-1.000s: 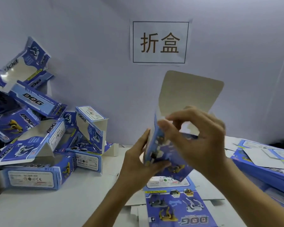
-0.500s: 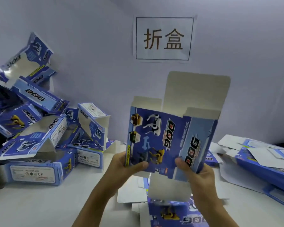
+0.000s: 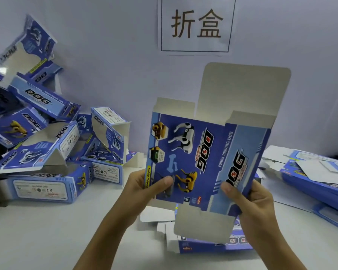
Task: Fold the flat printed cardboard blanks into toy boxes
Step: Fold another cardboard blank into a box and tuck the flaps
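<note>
White surface (image 3: 47, 230) runs up to a pale wall, where a paper sign (image 3: 195, 24) bears two large Chinese characters, 折盒. Both forearms reach up from the lower edge, and each hand grips one lower corner of a printed cardboard blank (image 3: 207, 158) held upright above the surface. On the left hand (image 3: 142, 190) the thumb lies flat across the printed front near the lower left corner, with the other fingers hidden behind the card, so it pinches the blank between thumb and fingers. The right hand (image 3: 256, 203) does the same at the lower right corner, its thumb pressed on the light-blue side panel and the remaining fingers curled round the edge out of sight. The blank faces the camera turned on its side: it shows toy dogs in white and yellow, a bone, the word "DOG" twice, "FUNNY MOVING DOG" along a fold line and "FUNNY MOVING" on a yellow strip by the left thumb. Unprinted grey flaps stand open above and hang below. Under it lies a stack of flat blanks (image 3: 213, 244). At left, a heap of folded boxes (image 3: 47, 137) marked "DOG" leans against the wall; one label carries a "CE" mark. More flat blanks (image 3: 316, 176) lie at right.
</note>
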